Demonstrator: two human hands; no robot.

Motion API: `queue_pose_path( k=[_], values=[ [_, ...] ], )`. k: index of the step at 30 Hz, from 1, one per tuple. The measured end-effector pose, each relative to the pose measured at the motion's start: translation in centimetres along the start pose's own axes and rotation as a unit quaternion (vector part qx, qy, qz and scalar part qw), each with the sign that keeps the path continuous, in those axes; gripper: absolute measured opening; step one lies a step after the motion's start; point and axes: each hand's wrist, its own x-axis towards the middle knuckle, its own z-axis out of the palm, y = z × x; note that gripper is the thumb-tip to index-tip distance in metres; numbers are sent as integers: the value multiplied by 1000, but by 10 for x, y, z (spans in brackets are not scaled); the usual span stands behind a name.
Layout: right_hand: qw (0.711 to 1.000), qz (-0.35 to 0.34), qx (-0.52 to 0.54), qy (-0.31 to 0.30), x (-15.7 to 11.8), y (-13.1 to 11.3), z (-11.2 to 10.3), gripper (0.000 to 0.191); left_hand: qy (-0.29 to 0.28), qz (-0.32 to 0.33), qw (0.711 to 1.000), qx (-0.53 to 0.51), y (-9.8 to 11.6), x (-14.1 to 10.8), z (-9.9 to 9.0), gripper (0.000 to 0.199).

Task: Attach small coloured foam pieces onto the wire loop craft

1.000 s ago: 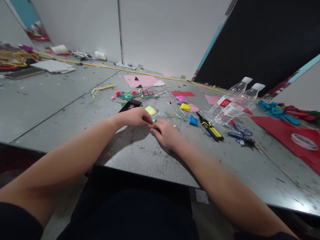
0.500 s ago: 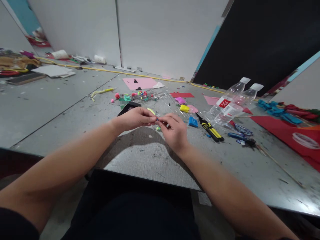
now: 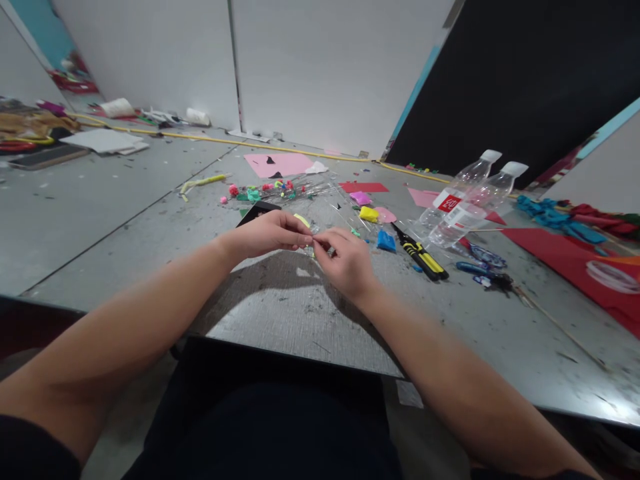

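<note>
My left hand (image 3: pixel 277 231) and my right hand (image 3: pixel 346 260) meet fingertip to fingertip above the table's near part. Both are closed in a pinch. Whatever sits between the fingertips is too small and hidden to make out. Beneath and behind the fingers lie a pale yellow curved piece (image 3: pixel 301 219) and some clear film, partly covered by the hands. A black flat box (image 3: pixel 259 212) shows just behind my left hand. Right of my right hand are a blue clay packet (image 3: pixel 385 241), a yellow one (image 3: pixel 369 214) and a magenta one (image 3: pixel 360 198).
Black-and-yellow pliers (image 3: pixel 421 255) lie to the right, before two clear plastic bottles (image 3: pixel 463 223). Thin sticks with coloured clay bits (image 3: pixel 280 189) spread behind the hands. Pink paper (image 3: pixel 277 165) and red sheets (image 3: pixel 565 260) lie farther out. A yellow cord (image 3: pixel 260 145) runs along the back.
The small blue bit seen between the fingertips half a second ago is now hidden by them. Both hands have stayed in nearly the same place.
</note>
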Motion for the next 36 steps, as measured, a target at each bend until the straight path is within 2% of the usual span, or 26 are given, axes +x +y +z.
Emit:
queue_pose_path(
  k=[5,8,11,13,15,18,20,24,28,32,36],
  values=[
    [999,2,1,-50,1,1,9,16,6,-33,999,-7,-9,4,-10,9],
    [997,-8,5,-73,2,0,12,15,-14,-52,998,-23,-11,5,-14,10],
    [999,18,15,-37,4,0,7,13,-19,-34,999,-32,-8,4,-12,11],
    [997,74,26,14,6,4,0,12,1,-14,999,-34,-3,3,-9,11],
    [991,122,41,23,7,8,-6,15,35,-4,999,-33,0,3,-7,15],
    [986,155,29,-50,8,13,-11,23,72,-9,997,-13,2,4,-5,11],
    [983,137,30,-116,9,13,-11,25,80,-12,996,29,2,5,-5,6],
    [971,86,48,-219,8,5,-4,14,90,-14,986,139,5,2,-2,30],
    [946,122,22,-300,6,-2,-2,11,117,-37,967,225,10,-1,2,40],
    [938,102,-36,-330,6,-5,-8,18,127,-24,959,253,7,0,-1,44],
    [936,115,-31,-332,9,-2,-11,22,131,-5,959,251,-1,5,-6,47]
  ],
)
